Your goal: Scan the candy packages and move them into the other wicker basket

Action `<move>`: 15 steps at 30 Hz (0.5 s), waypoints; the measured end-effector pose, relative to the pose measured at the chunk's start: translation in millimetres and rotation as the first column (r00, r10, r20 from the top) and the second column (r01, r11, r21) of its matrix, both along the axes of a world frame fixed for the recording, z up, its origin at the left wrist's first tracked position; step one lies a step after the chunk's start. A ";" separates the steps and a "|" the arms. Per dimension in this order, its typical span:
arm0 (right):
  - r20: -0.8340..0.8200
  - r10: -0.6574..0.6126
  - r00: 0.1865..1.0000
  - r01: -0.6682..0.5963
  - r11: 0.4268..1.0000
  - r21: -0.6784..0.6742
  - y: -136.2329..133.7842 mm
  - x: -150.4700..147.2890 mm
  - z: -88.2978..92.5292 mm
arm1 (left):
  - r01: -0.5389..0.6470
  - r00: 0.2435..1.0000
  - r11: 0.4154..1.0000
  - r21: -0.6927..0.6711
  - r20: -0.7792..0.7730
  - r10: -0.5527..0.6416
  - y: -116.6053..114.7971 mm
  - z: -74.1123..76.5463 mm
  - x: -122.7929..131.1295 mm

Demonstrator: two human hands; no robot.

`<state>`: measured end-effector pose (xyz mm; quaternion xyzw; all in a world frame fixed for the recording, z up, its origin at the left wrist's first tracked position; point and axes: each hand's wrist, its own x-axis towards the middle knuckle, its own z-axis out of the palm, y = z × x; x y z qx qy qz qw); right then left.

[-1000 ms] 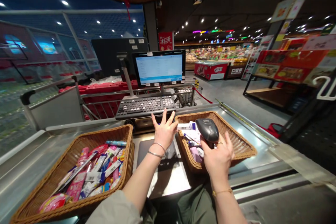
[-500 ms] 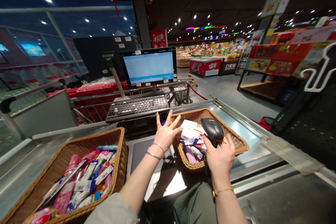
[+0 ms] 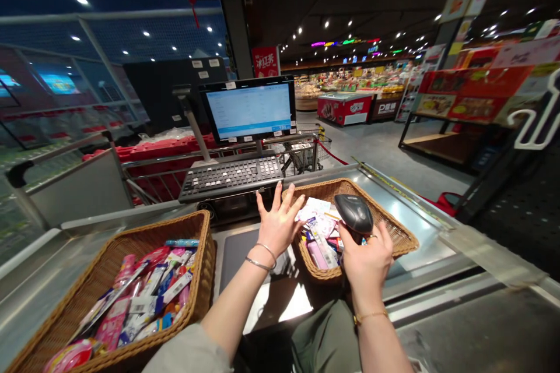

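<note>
Gripping a glossy black handheld barcode scanner [image 3: 353,213], the right hand [image 3: 367,256] curls around its handle above the right wicker basket [image 3: 396,230]. The scanner's head is broad and rounded; its handle is mostly hidden. The left hand [image 3: 279,227], 1 bangle at its wrist, is splayed wide at that basket's left rim, with nothing visible in its grasp. The left wicker basket [image 3: 203,280] is cut off below. Text on the monitor [image 3: 249,108] is too small to read; a distant dark sign [image 3: 386,109] shows a white "P".
</note>
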<state>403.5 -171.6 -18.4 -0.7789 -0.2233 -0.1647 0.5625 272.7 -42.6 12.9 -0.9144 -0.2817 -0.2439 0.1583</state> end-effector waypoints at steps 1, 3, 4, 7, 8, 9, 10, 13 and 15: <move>0.011 0.002 1.000 -0.002 1.000 0.010 0.7 -2.0 0.9 | -0.014 1.000 1.000 -0.005 0.011 0.014 -1.0 0.8 -3.4; 0.028 -0.001 1.000 0.000 0.999 0.035 2.5 -6.5 2.3 | -0.040 0.999 0.999 -0.012 0.028 0.040 -2.5 1.5 -10.4; 0.033 -0.002 0.999 0.000 0.999 0.047 3.5 -9.1 2.7 | -0.051 0.998 0.999 -0.014 0.034 0.051 -3.0 1.7 -13.8; 0.063 0.022 0.998 -0.027 0.998 0.065 7.0 -17.8 3.0 | -0.082 0.996 0.996 -0.017 0.045 0.083 -3.8 2.6 -23.6; 0.079 0.039 0.996 -0.045 0.997 0.064 8.2 -20.9 3.0 | -0.093 0.994 0.996 -0.016 0.049 0.093 -3.8 3.2 -26.8; 0.094 0.056 0.994 -0.062 0.996 0.063 9.5 -24.1 3.1 | -0.101 0.993 0.995 -0.016 0.052 0.102 -3.7 3.9 -30.0; 0.107 0.071 0.992 -0.079 0.995 0.064 10.9 -27.4 3.3 | -0.109 0.992 0.994 -0.018 0.057 0.110 -3.6 4.7 -33.2; 0.117 0.116 0.986 -0.124 0.990 0.071 15.0 -38.3 5.1 | -0.125 0.989 0.992 -0.035 0.071 0.127 -2.9 7.3 -43.3; 0.112 0.156 0.981 -0.164 0.984 0.064 18.0 -46.7 6.7 | -0.135 0.988 0.990 -0.047 0.075 0.138 -2.1 8.7 -50.8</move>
